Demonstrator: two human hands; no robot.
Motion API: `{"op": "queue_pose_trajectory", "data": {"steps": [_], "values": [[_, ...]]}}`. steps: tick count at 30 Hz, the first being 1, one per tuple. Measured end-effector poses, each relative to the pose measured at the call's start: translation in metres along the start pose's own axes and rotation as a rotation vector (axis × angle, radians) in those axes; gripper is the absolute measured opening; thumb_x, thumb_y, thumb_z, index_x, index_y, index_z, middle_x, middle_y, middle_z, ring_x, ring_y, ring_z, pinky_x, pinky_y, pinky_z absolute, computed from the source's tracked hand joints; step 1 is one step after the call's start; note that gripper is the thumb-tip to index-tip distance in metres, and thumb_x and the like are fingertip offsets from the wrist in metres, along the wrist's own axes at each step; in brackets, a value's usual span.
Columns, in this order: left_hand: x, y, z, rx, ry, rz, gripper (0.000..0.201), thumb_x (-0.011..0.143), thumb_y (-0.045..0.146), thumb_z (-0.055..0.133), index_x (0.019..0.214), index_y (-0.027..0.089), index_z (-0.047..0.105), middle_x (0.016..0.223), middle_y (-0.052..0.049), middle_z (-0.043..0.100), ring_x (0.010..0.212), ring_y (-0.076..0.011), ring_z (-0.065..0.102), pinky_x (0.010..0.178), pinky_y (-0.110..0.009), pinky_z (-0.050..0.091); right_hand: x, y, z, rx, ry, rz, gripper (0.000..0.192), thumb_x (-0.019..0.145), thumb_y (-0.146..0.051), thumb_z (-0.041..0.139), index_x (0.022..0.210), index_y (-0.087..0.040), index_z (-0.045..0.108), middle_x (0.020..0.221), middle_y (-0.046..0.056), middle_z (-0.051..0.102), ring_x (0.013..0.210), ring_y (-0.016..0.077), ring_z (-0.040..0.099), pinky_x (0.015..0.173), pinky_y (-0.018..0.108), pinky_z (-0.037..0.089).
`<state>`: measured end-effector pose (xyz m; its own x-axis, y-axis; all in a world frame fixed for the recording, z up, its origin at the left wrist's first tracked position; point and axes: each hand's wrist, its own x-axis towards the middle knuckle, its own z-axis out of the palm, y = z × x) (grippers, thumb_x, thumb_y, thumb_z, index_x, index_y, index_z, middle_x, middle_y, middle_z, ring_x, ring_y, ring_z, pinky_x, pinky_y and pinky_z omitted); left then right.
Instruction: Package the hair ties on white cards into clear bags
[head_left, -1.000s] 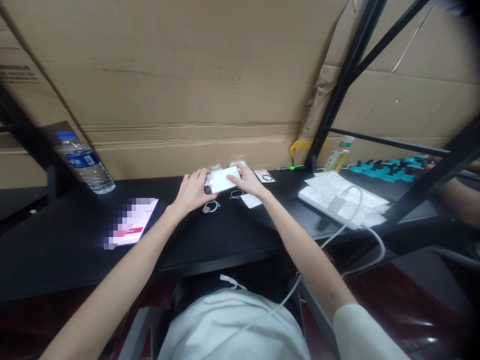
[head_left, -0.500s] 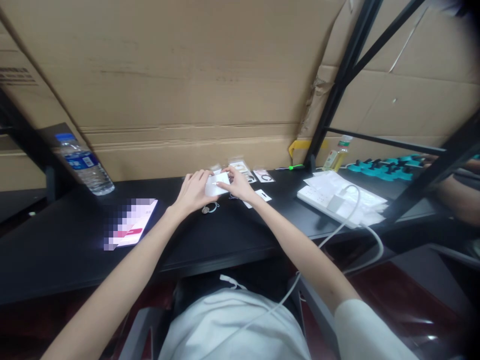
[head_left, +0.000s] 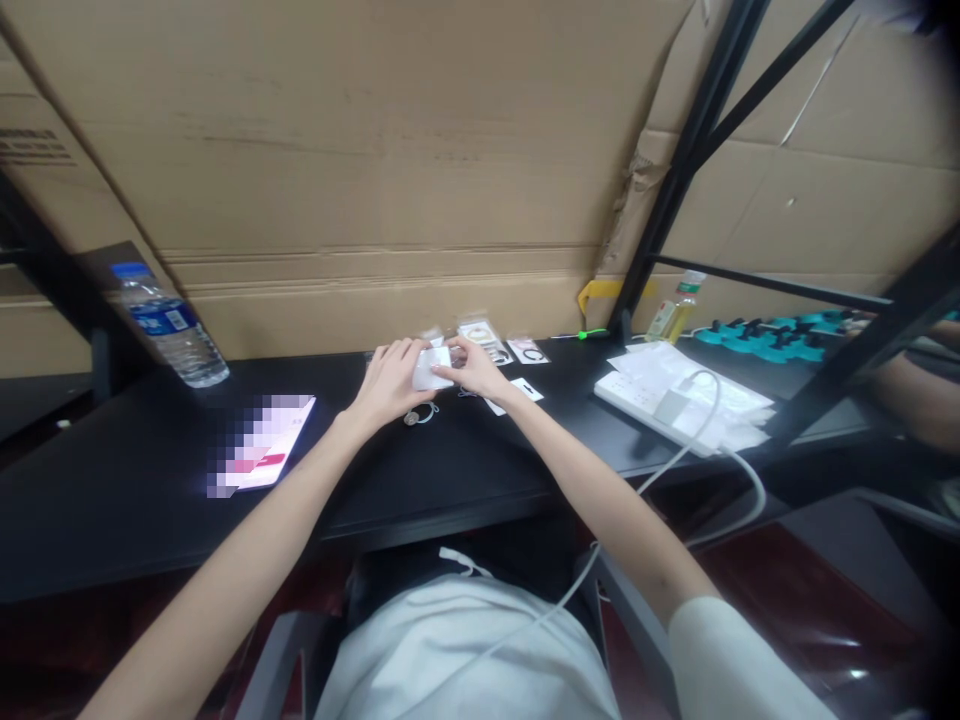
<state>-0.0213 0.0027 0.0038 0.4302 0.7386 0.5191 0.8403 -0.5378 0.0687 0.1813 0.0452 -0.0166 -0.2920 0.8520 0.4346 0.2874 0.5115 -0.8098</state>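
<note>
Between my two hands, just above the black table, is a small white card (head_left: 430, 371). My left hand (head_left: 390, 382) grips its left side, fingers over the top edge and thumb below. My right hand (head_left: 478, 371) pinches the card's right edge between thumb and fingers. Just below my left hand lies a thin bracelet-like loop with a round charm (head_left: 421, 415). White hang cards (head_left: 525, 390) lie by my right wrist. Behind my hands are small clear packets (head_left: 480, 330) with ring-shaped items, and another packet with a dark loop (head_left: 529, 352).
A water bottle (head_left: 174, 330) stands at the left, with a lit phone (head_left: 274, 440) nearer me. On the right are a white power strip (head_left: 637, 410) with papers and a cable (head_left: 712, 410), a yellow-liquid bottle (head_left: 673, 312) and teal items (head_left: 780, 338). A cardboard wall (head_left: 420, 150) backs the table.
Both hands stay in nearly the same place on the white card. The card has turned or tilted slightly between my fingers; the things around it have not moved.
</note>
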Motion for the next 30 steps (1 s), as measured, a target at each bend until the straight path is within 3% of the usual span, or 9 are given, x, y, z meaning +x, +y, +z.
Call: {"op": "queue_pose_trajectory", "data": {"steps": [5, 8, 12, 19, 30], "values": [[-0.001, -0.001, 0.002, 0.002, 0.031, 0.056, 0.056, 0.087, 0.043, 0.072, 0.135, 0.022, 0.053, 0.131, -0.014, 0.066, 0.124, -0.0351, 0.060, 0.106, -0.048, 0.043, 0.000, 0.001, 0.003, -0.023, 0.028, -0.011, 0.043, 0.078, -0.034, 0.087, 0.113, -0.019, 0.065, 0.112, 0.007, 0.073, 0.100, 0.0219, 0.071, 0.095, 0.040, 0.057], [-0.001, -0.004, 0.004, 0.020, 0.051, 0.051, 0.055, 0.088, 0.044, 0.071, 0.134, 0.020, 0.053, 0.130, -0.015, 0.066, 0.121, -0.0356, 0.062, 0.103, -0.048, 0.044, 0.001, 0.004, 0.000, 0.056, -0.030, 0.005, 0.037, 0.085, -0.040, 0.081, 0.114, -0.021, 0.067, 0.104, 0.006, 0.073, 0.090, 0.0209, 0.071, 0.085, 0.038, 0.060], [0.000, -0.007, 0.006, 0.010, 0.070, 0.057, 0.057, 0.087, 0.045, 0.073, 0.134, 0.019, 0.054, 0.131, -0.015, 0.067, 0.122, -0.0364, 0.062, 0.103, -0.049, 0.044, 0.003, 0.011, -0.003, 0.127, -0.058, 0.041, 0.034, 0.086, -0.035, 0.078, 0.116, -0.022, 0.066, 0.089, 0.003, 0.072, 0.072, 0.0176, 0.068, 0.071, 0.034, 0.060], [0.000, -0.006, 0.009, -0.013, 0.090, 0.148, 0.050, 0.089, 0.043, 0.070, 0.132, 0.021, 0.056, 0.126, -0.013, 0.068, 0.119, -0.0339, 0.063, 0.107, -0.049, 0.044, 0.007, 0.018, 0.000, 0.087, -0.023, -0.041, 0.029, 0.076, -0.037, 0.083, 0.093, -0.021, 0.066, 0.099, 0.005, 0.073, 0.091, 0.0203, 0.070, 0.086, 0.037, 0.058], [-0.001, -0.006, 0.011, -0.032, 0.112, 0.155, 0.052, 0.088, 0.044, 0.072, 0.132, 0.020, 0.057, 0.124, -0.013, 0.069, 0.118, -0.0336, 0.064, 0.107, -0.048, 0.045, 0.005, 0.014, 0.001, 0.055, -0.015, -0.032, 0.030, 0.076, -0.037, 0.085, 0.093, -0.020, 0.067, 0.097, 0.005, 0.074, 0.093, 0.0204, 0.071, 0.092, 0.038, 0.057]]}}
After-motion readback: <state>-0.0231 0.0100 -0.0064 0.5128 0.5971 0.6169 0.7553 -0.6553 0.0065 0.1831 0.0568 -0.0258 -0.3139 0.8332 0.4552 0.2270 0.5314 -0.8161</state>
